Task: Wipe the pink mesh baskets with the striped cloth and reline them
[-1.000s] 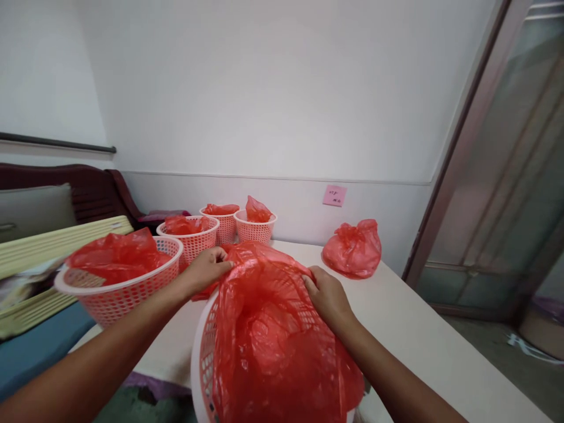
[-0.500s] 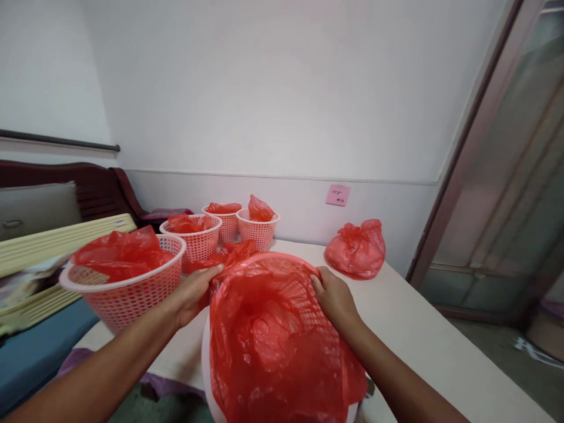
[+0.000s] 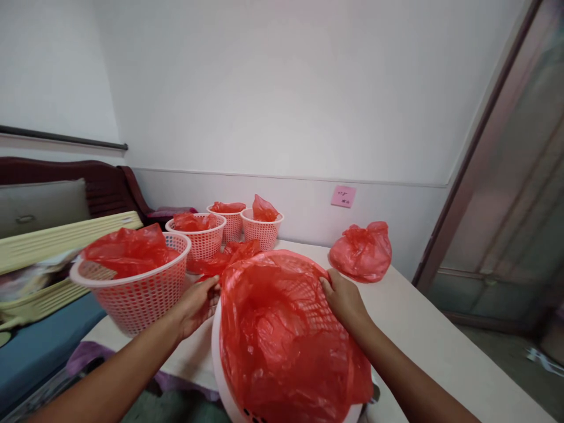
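A pale pink plastic basket [image 3: 219, 364] is tilted toward me at the near table edge, its mouth facing me. A thin red plastic bag [image 3: 282, 335] lines it and folds out over its rim. At the rim's upper left, my left hand [image 3: 198, 306] pinches the bag's edge between thumb and curled fingers. My right hand [image 3: 348, 298] grips the rim at the upper right, thumb on the bag inside, other fingers hidden behind. Just beyond the basket lies some loose, crumpled red plastic [image 3: 233, 254].
Several other bag-lined baskets stand on the white table [image 3: 423, 335]: a large one [image 3: 141, 299] at left, smaller ones [image 3: 200, 242] behind. A bunched red bag [image 3: 363, 252] sits at the back right. A pink note [image 3: 343, 196] is on the wall. Yellow slatted plastic [image 3: 66, 238] lies left.
The view has shifted slightly, so everything sits a little further right. My left thumb has come down from the top of the rim to its left side. My right hand keeps its grip.
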`<state>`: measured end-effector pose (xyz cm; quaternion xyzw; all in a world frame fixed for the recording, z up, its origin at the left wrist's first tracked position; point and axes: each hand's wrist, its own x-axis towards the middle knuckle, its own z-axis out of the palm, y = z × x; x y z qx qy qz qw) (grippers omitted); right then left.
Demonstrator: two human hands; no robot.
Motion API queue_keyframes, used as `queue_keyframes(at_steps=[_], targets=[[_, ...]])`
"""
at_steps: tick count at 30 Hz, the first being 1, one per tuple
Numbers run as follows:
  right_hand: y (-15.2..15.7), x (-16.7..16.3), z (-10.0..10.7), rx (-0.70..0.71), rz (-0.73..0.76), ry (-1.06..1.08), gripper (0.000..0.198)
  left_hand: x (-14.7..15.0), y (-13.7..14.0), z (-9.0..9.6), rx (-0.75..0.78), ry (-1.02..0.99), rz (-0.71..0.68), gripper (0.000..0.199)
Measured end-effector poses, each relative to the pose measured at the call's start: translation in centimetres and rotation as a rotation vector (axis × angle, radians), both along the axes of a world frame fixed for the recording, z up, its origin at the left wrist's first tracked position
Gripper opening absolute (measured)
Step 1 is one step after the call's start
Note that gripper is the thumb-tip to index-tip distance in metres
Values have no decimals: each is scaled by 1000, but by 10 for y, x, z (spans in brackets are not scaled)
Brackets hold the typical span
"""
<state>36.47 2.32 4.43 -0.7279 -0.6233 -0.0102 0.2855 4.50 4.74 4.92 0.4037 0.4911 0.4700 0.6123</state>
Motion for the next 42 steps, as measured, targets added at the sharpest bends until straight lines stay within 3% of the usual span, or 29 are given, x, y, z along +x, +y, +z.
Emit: queue_keyframes(at_steps=[3, 7, 12, 14, 17, 22, 25, 28, 31, 35, 42], targets=[[2, 7, -3, 4, -5, -6, 18, -10, -4, 1, 71, 63, 80, 19], [4, 15, -7, 6, -15, -8, 19, -13, -19, 16, 275, 221, 55, 26], [2, 16, -9, 12, -26, -16, 20, -4, -36, 20, 715, 808, -40, 37], [0, 14, -8, 7, -22, -6, 20, -2, -39, 16, 760, 971, -40, 37], [-3, 12, -8, 0, -22, 8, 20, 0, -39, 8, 777, 1032, -28, 32], [-5, 15, -11, 2, -38, 17, 18, 0, -36, 1, 696, 699, -8, 32], [-4, 16, -13, 6, -45, 21, 18, 0, -37, -3, 432, 285, -6, 31], [-4, 16, -14, -7, -36, 31, 18, 0, -38, -12, 162, -68, 19, 14], [-4, 15, -14, -13, -39, 30, 19, -1, -38, -21, 59, -263, 45, 10], [-3, 15, -14, -10, -57, 35, 20, -1, -38, -31, -12, -368, -11, 11], [4, 15, -15, -27, -77, 88, 20, 3, -41, -44, -8, -274, -54, 8]])
